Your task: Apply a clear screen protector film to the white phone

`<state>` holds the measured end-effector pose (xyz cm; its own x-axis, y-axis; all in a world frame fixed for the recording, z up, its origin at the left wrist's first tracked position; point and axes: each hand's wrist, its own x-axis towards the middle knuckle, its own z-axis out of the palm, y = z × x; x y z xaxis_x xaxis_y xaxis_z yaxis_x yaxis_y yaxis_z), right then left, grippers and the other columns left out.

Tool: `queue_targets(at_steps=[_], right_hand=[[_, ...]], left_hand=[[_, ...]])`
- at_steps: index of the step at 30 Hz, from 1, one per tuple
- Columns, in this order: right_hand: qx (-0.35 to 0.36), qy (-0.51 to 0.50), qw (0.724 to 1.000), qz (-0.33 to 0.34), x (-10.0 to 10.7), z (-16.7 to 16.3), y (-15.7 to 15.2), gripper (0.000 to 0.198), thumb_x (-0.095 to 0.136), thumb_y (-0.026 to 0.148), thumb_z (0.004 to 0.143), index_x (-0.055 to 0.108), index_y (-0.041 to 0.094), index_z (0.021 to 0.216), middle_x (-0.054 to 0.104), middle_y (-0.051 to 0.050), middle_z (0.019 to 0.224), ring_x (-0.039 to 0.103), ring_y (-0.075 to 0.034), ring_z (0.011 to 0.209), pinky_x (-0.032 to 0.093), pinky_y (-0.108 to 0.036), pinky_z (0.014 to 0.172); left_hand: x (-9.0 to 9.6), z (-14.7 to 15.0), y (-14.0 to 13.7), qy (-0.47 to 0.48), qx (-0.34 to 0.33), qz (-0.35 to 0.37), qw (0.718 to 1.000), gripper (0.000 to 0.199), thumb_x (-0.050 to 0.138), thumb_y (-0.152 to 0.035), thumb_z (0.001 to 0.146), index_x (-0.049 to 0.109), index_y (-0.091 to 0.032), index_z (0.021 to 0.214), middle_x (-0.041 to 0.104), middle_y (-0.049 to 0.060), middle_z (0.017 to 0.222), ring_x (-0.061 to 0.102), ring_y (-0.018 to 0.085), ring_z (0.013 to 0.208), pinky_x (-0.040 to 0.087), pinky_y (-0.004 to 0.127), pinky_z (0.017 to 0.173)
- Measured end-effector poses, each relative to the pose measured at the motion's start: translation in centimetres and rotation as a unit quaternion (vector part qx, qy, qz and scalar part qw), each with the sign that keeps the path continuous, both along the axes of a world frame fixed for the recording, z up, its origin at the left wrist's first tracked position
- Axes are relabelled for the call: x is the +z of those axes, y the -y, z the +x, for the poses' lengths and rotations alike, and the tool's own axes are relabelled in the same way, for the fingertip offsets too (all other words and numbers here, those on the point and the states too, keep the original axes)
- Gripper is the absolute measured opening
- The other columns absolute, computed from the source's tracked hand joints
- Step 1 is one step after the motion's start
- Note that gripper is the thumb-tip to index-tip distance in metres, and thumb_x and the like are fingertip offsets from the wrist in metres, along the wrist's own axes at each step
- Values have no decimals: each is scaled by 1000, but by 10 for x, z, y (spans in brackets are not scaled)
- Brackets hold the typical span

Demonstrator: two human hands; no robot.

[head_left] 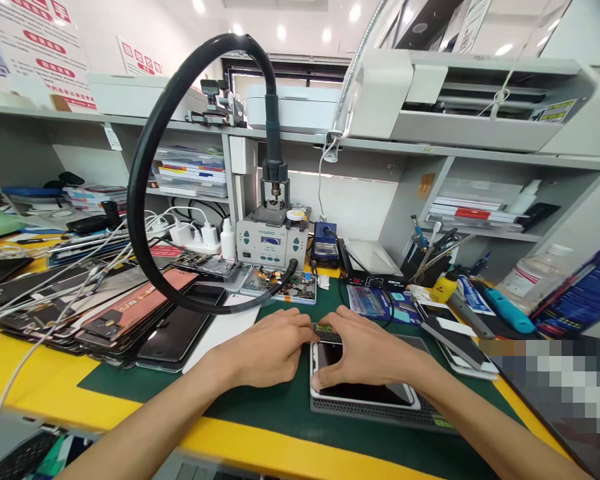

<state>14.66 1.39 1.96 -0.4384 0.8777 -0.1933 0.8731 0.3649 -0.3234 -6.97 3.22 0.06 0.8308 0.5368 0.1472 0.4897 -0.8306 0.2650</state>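
Observation:
A white-framed phone (pixel 375 393) with a dark screen lies flat on a dark perforated pad (pixel 375 411), on the green mat. My right hand (pixel 363 347) reaches over its left half. The thumb presses the left end of the frame while the curled fingers rest near its far edge. At the phone's far left corner is my left hand (pixel 280 343), its fingers bent and pressed together. Whatever those fingertips may pinch is hidden behind the hand.
Stacked phone parts (pixel 145 300) and tangled white cables fill the left side. A hot-air station (pixel 273 240) stands behind, its black hose (pixel 140 167) arching overhead. A parts tray (pixel 280 283) sits before it. Tools (pixel 430 257) and a clear bottle (pixel 535 277) are at right.

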Motion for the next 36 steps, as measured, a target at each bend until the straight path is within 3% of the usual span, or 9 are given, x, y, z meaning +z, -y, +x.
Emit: queue_targets(at_steps=[6,11,16,22,28,36], right_hand=[[-1,2,1000,26,-4,-6,1,76,66,81,65,60,20,110,56,-9,104,57,-33,96,47,-42,75],[-4,-116,992,-54,8,12,-8,70,64,69,79,59,17,126,62,-11,113,62,-28,98,49,-37,81],[-18,-165,984,-61,24,40,-7,55,59,60,88,67,17,121,70,-10,108,64,-24,90,49,-32,75],[-48,-148,988,-22,18,68,7,43,50,59,94,73,25,110,68,-6,100,60,-21,79,44,-31,67],[-62,-151,985,-61,11,99,21,52,61,60,87,64,24,124,64,-8,112,60,-24,96,47,-32,76],[-38,-129,985,-109,6,114,29,66,72,61,77,55,28,131,55,-6,125,55,-26,105,47,-31,83]], left_hand=[[1,0,1,5,-3,-5,1000,40,43,-4,83,65,-23,110,63,4,102,58,21,103,41,35,96],[4,1,3,15,7,-17,1000,34,40,-9,91,65,-24,108,64,4,104,58,21,102,43,34,91],[5,4,6,24,34,-52,998,30,38,-29,100,64,-26,114,63,4,104,57,23,101,42,36,93],[6,6,7,31,70,-106,991,39,59,-52,89,61,-24,116,59,5,109,54,26,106,43,39,93],[5,9,8,18,96,-144,985,48,67,-58,80,58,-25,114,55,5,111,51,28,108,43,40,92],[7,17,6,20,103,-180,978,43,72,-51,77,53,-24,106,52,3,109,48,25,105,42,37,90]])
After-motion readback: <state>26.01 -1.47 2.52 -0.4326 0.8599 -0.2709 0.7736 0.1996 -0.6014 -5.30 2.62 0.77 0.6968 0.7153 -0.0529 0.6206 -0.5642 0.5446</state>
